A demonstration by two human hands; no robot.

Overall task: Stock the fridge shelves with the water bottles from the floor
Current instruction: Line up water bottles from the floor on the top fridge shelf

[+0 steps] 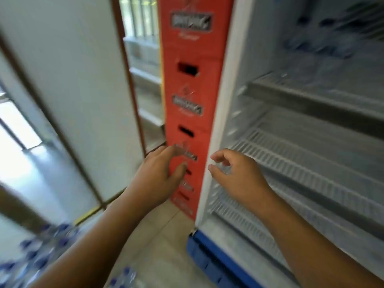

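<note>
Fridge (226, 80) is open, with smooth white walls. Ribbed red crates (191, 90) are stacked just beside it. Shelves (311, 173) are white wire grids. Bottles (37, 250) sit on the floor lower left: clear, blue caps, blurred. Our left hand (160, 175) and right hand (234, 173) are empty, fingers loosely curled. We see one risk: narrow bases could tip on the wire gaps.

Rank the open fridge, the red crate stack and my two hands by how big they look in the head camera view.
1. open fridge
2. red crate stack
3. left hand and right hand: they look about alike, so I won't rank them.
</note>
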